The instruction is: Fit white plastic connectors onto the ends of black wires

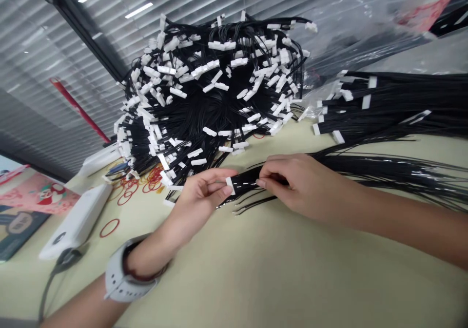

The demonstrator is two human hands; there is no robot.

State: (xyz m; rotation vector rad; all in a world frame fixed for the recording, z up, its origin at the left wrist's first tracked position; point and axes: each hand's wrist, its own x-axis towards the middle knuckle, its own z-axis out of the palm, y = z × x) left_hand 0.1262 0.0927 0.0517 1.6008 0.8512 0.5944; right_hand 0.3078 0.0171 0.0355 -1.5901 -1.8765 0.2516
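Observation:
My left hand [204, 191] pinches a small white connector [230, 185] between thumb and fingertips. Black wires [245, 181] run from the connector toward my right hand [292, 179], whose thumb and fingers are closed on them. A few loose wire ends [252, 205] stick out below the right hand. Behind that hand, a long bundle of black wires [395, 172] stretches off to the right. Beyond both hands stands a big heap of black cables with white connectors [215, 99].
Red rubber bands [127, 191] lie left of the heap, near a white power strip [78, 221]. More connector cables [398, 104] rest at the right, with clear plastic bags [351, 35] behind. A red stick [78, 108] leans against the blinds [91, 35].

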